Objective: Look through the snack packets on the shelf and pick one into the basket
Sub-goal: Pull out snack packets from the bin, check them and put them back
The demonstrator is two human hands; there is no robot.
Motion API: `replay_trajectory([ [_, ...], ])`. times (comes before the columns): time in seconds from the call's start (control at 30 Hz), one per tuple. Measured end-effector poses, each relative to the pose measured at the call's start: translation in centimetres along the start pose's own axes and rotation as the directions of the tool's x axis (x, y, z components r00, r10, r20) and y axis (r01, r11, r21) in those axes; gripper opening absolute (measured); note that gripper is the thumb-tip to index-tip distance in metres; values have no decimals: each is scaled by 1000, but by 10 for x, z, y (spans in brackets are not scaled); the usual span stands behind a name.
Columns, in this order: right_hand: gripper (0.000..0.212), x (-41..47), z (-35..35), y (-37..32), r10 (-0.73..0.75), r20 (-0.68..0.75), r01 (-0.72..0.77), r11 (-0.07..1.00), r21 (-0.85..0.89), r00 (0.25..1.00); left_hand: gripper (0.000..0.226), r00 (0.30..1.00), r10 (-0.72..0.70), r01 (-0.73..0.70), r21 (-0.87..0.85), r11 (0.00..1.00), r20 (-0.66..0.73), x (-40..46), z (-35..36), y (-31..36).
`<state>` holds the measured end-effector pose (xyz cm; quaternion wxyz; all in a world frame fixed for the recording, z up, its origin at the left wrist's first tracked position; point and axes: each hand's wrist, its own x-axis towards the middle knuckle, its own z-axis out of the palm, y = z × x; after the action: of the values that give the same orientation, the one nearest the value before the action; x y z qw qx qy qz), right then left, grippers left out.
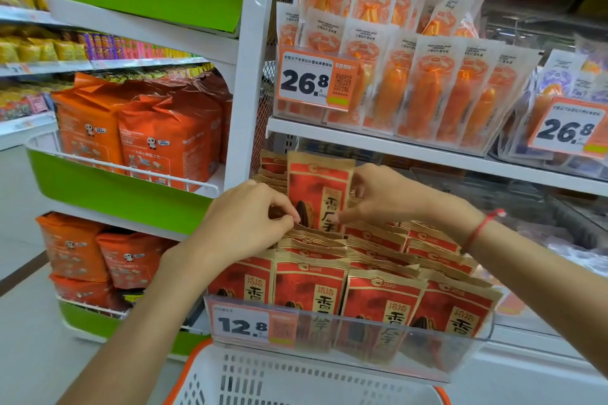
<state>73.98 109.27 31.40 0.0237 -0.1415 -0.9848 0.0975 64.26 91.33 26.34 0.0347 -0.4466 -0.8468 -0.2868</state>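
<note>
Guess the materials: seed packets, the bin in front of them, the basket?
Seed packets: look like matte kraft paper, tan edges, printed red; any lining can't be seen.
Bin: clear glossy hard plastic, probably acrylic; packets show through it.
Basket: moulded white plastic with slotted walls and an orange rim.

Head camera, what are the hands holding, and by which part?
Both pinch red sunflower seed packets: the right hand holds the raised packet by its right edge; the left hand pinches the packet tops behind.
</note>
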Motion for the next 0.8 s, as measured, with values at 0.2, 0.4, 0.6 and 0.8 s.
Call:
replay_trajectory([
  [0.2, 38, 9, -1, -9, 13, 40, -9, 995, -97, 999, 18, 999, -29, 29, -1, 1000, -21, 1, -4, 4],
  [0.4, 11, 1, -12, -6, -89, -111, 87, 996, -18, 990, 26, 973, -3, -2, -24, 1000, -230, 3, -3, 12],
  [0.6, 13, 7, 10, 8, -48, -67, 44, 998, -51, 997, 38, 998, 55, -51, 164, 985, -25, 3, 9, 12],
  [0.8, 13, 16, 6, 3, -7, 41, 6, 1000, 14, 999, 42, 999, 53, -54, 165, 985, 10, 1, 8, 14],
])
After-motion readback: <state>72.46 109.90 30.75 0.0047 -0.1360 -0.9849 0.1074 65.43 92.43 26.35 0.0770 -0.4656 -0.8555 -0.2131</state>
